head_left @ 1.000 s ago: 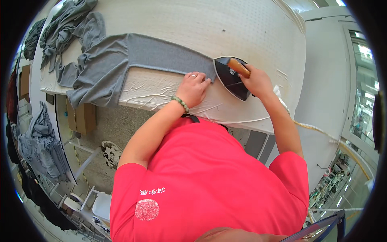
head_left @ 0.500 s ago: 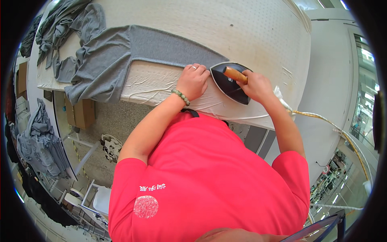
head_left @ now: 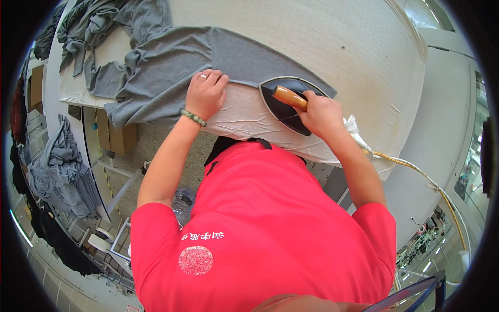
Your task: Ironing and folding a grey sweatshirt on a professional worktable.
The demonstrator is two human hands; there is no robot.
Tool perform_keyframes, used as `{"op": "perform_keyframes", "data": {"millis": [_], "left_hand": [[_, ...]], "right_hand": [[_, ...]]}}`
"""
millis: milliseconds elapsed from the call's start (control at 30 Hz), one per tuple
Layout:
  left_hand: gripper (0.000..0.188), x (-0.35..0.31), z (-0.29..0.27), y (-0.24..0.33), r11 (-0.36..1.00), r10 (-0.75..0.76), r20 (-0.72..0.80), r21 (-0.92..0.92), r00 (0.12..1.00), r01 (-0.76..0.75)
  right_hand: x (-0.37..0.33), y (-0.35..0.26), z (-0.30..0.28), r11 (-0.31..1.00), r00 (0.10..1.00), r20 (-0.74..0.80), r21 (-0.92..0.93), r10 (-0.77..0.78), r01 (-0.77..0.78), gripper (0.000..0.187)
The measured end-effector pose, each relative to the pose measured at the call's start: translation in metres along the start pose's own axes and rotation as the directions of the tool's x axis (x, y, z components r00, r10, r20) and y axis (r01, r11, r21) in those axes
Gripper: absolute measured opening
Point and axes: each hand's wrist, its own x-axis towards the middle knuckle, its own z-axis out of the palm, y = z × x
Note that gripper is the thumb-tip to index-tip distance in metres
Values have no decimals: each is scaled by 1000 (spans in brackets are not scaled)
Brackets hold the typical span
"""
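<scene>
A grey knit garment [head_left: 174, 57] lies on the padded ironing table, with one tapering sleeve [head_left: 249, 54] spread to the right and its body loosely creased at left. My left hand [head_left: 207, 96], wearing a ring and a bead bracelet, has its fingers curled over the sleeve's near edge, close to the body. In my right hand [head_left: 319, 115] is the wooden handle of a dark, pointed iron [head_left: 286, 112]. The iron rests partly on the outer half of the sleeve and partly on the table cover. The cuff end shows just beyond it.
The ironing table's pale cover [head_left: 364, 78] is wrinkled along its near edge. A hose and cord [head_left: 416, 166] run off right from near my right wrist. More grey clothes [head_left: 93, 26] are heaped at far left; others lie stacked [head_left: 65, 179] lower left. A cardboard box [head_left: 117, 135] stands below.
My left hand has slid left along the sleeve's near edge, toward the garment's body. My right hand has moved the iron from beside the cuff end onto the sleeve. The view has shifted slightly.
</scene>
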Motion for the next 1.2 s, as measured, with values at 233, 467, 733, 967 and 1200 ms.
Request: {"op": "perform_keyframes", "data": {"millis": [233,467,733,967,1200], "left_hand": [[34,-30,-22,-24,992,-97,0,-79,995,97],[28,-55,-84,-84,866,-455,-43,-255,890,430],[49,-62,-103,-241,607,-789,120,3,602,795],[42,-79,-107,-266,534,-757,369,-127,539,836],[39,-25,-95,-261,722,-675,224,4,703,692]], "right_hand": [[44,-106,-11,995,994,59,-26,-92,94,41],[73,-129,-25,997,996,-62,46,-56,59,39],[103,-137,-46,992,994,-88,109,66,-56,41],[1,37,-31,754,822,-11,405,569,-517,39],[-25,225,16,729,728,-181,384,661,-566,41]]}}
